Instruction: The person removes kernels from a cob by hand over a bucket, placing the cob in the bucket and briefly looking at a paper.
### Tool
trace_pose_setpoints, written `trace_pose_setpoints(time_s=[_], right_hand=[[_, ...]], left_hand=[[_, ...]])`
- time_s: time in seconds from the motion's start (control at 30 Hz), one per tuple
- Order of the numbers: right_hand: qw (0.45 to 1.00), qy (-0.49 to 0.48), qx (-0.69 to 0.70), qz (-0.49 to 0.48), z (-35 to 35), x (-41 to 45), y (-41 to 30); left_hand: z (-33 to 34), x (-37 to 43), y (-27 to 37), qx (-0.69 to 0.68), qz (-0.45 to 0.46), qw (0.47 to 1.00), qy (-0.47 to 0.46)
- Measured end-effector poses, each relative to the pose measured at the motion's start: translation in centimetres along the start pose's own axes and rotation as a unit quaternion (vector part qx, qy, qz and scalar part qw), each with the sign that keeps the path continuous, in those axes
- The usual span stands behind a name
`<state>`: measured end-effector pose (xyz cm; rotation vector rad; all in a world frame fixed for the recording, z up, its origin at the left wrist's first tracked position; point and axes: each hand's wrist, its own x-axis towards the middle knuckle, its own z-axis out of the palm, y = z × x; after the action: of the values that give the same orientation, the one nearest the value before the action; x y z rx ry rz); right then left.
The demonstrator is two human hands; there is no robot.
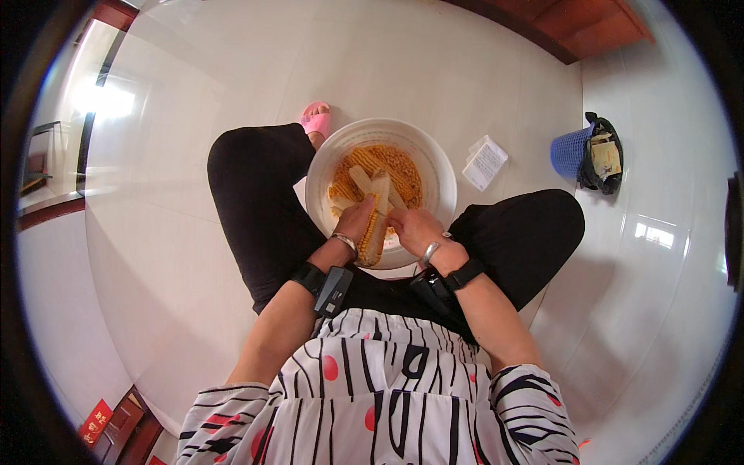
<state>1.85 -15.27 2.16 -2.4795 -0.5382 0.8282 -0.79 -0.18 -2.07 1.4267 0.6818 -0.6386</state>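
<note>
A large white basin (439,174) stands on the floor between my knees. Loose yellow corn kernels (398,157), whole ears of dried corn and bare pale cobs (361,179) lie in it. My left hand (354,220) grips a partly shelled corn cob (378,224), tilted over the basin's near rim; yellow rows remain on its left side, and its other visible side is bare. My right hand (412,228) touches the right side of that cob with its fingers bent; whether it grips the cob is hidden.
White papers bearing writing (487,164) lie on the tiled floor right of the basin. A blue mesh wastebasket (567,152) with a black bag is farther right, near the wall. Reddish-brown wooden furniture (587,26) stands at the top right. My feet are beside the basin, one in a pink slipper (317,119).
</note>
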Motion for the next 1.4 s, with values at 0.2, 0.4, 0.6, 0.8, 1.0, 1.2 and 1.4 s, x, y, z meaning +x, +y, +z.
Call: trace_pose_setpoints(time_s=[0.2, 0.4, 0.6, 0.8, 1.0, 1.2, 1.4], right_hand=[[1.000, -0.016, -0.025, 0.000, 1.7, 1.0, -0.8], [0.995, -0.078, -0.028, 0.062, 2.9, 2.1, -1.9], [0.993, -0.101, -0.022, 0.062, 3.7, 3.0, -1.8], [0.999, -0.040, 0.028, -0.016, 5.0, 3.0, 1.7], [0.993, -0.041, 0.112, -0.024, 3.1, 2.1, 1.6], [0.990, -0.055, 0.130, 0.013, 2.8, 2.0, 1.5], [0.998, -0.033, 0.051, 0.012, 4.0, 2.2, 1.7]], left_hand=[[0.0, 1.4, -1.7, 0.029, -0.046, 0.998, 0.040], [0.3, 1.3, -1.6, 0.058, -0.074, 0.989, 0.113], [-0.8, 3.4, -4.7, 0.051, -0.105, 0.985, 0.129], [-0.3, 2.9, -3.7, -0.042, -0.131, 0.986, 0.091], [-1.1, 5.0, -6.8, -0.025, -0.104, 0.993, 0.057], [-0.8, 4.4, -5.8, -0.022, -0.097, 0.994, 0.047], [-0.4, 1.5, -1.7, 0.038, -0.117, 0.990, 0.066]])
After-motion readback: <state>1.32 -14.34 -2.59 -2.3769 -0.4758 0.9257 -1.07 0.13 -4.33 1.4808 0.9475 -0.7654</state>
